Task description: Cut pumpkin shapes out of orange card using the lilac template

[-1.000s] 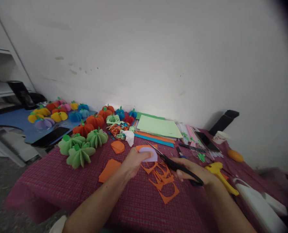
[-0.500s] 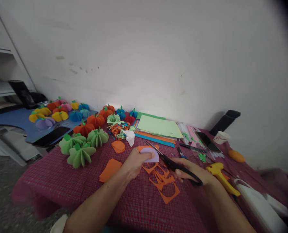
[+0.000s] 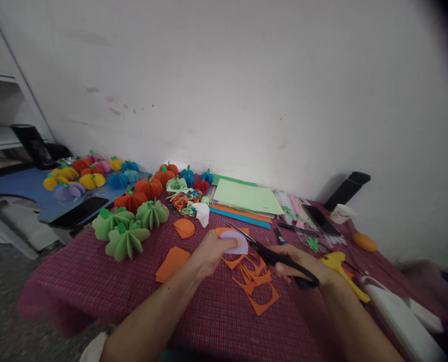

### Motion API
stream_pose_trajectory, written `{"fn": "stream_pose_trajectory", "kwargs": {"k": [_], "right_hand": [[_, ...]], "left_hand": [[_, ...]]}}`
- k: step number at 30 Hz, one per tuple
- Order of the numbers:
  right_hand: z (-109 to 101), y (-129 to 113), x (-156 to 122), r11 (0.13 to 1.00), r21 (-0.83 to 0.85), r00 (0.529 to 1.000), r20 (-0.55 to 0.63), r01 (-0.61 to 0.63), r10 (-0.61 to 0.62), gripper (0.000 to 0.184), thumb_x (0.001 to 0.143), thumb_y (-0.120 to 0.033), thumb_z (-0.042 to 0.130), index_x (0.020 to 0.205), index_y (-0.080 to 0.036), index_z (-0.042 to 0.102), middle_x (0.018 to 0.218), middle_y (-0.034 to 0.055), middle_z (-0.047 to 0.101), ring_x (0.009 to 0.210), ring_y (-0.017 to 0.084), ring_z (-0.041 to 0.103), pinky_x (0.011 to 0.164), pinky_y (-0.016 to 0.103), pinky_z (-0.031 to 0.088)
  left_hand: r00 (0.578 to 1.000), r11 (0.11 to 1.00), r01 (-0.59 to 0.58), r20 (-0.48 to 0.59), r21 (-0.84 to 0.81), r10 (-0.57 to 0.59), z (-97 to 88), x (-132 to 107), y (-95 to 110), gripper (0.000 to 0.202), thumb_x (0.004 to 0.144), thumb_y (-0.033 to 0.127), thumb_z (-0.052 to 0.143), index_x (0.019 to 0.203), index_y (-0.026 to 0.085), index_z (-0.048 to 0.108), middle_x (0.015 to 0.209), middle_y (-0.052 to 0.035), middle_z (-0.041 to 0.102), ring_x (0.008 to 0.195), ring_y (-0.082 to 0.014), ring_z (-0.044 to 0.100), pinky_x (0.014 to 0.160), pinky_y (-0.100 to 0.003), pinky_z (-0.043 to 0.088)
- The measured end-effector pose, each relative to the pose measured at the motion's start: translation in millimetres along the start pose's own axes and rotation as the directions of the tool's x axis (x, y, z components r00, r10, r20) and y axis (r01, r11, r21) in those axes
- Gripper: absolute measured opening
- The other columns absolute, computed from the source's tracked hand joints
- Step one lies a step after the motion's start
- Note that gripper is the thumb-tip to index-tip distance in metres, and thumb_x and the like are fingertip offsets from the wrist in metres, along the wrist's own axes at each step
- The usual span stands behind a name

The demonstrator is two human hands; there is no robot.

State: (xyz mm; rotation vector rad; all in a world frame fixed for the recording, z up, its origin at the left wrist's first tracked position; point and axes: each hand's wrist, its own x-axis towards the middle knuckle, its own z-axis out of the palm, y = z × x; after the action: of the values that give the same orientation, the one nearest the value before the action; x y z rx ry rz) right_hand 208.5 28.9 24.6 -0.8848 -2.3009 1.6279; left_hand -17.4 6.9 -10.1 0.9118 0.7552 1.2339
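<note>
Left hand (image 3: 211, 252) pinched on a pale lilac paper circle (image 3: 236, 242) backed with orange paper, right hand (image 3: 302, 266) closed on black scissors (image 3: 269, 251), blades at the circle's edge, orange offcuts (image 3: 256, 284) beneath on the red checked tablecloth (image 3: 95, 281).

No words, labels, brands or numbers can be read. A small white paper cup (image 3: 342, 214) at the far right of the red checked tablecloth (image 3: 208, 317) bears reddish marks, too blurred to decipher.
</note>
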Motion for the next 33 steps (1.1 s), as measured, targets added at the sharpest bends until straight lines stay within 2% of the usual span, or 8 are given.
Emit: {"fn": "stream_pose_trajectory", "kwargs": {"k": [3,12,17,23,28,33], "right_hand": [[-1,-1,-2,1.0,-0.018,1.0,0.006,-0.011,0.012,0.043,0.077,-0.054,0.05,0.089,-0.013,0.053,0.062,-0.0034,0.04,0.048,0.006,0.036,0.042,0.018,0.03],[-7,5,-10,0.999,-0.035,0.998,0.068,-0.014,0.016,0.049,0.077,-0.054,0.05,0.1,-0.011,0.053,0.062,-0.0036,0.038,0.047,0.006,0.035,0.043,0.018,0.031],[-5,2,-10,1.0,-0.015,0.998,0.058,-0.002,0.002,0.048,0.077,-0.055,0.049,0.098,-0.011,0.055,0.062,-0.0031,0.04,0.048,0.006,0.036,0.043,0.018,0.031],[-5,0,-13,0.998,-0.025,0.997,0.059,-0.054,0.056,0.054,0.076,-0.055,0.05,0.107,-0.011,0.054,0.061,-0.0035,0.038,0.047,0.006,0.034,0.042,0.018,0.03],[-7,2,-16,0.998,-0.012,0.996,0.058,-0.06,0.061,0.046,0.077,-0.051,0.051,0.099,-0.011,0.055,0.062,-0.0027,0.039,0.047,0.006,0.035,0.043,0.018,0.031],[-10,5,-17,0.998,-0.014,0.996,0.058,-0.061,0.061,0.044,0.078,-0.05,0.052,0.099,-0.011,0.055,0.062,-0.0026,0.042,0.047,0.006,0.037,0.044,0.018,0.032]], "left_hand": [[1.0,1.0,0.009,0.003,0.004,-0.009,-0.1,0,-1,0.015,0.057,0.016,0.066,0.071,0.009,0.068,0.069,-0.005,0.066,0.063,-0.0146,0.057,0.065,-0.026,0.043],[0.998,0.998,0.052,0.027,0.021,-0.053,5.9,-3,1,0.015,0.053,0.016,0.069,0.066,0.01,0.067,0.063,-0.0032,0.064,0.057,-0.0126,0.055,0.061,-0.025,0.042],[0.997,0.997,0.072,0.032,0.008,-0.072,6.3,-3,0,0.017,0.052,0.015,0.068,0.068,0.01,0.067,0.065,-0.0035,0.065,0.059,-0.013,0.056,0.062,-0.025,0.043],[0.996,0.997,0.071,0.049,0.011,-0.072,6.8,-4,0,0.02,0.052,0.016,0.069,0.07,0.009,0.068,0.066,-0.0042,0.065,0.059,-0.0127,0.056,0.062,-0.024,0.043],[0.995,0.996,0.087,0.046,0.006,-0.087,8.1,-4,0,0.02,0.049,0.018,0.071,0.067,0.01,0.068,0.063,-0.0042,0.065,0.058,-0.0125,0.056,0.061,-0.024,0.042],[0.995,0.995,0.098,0.034,0.014,-0.098,8.8,-4,-1,0.022,0.048,0.02,0.073,0.066,0.009,0.068,0.064,-0.0051,0.065,0.057,-0.0132,0.056,0.061,-0.025,0.043]]}}
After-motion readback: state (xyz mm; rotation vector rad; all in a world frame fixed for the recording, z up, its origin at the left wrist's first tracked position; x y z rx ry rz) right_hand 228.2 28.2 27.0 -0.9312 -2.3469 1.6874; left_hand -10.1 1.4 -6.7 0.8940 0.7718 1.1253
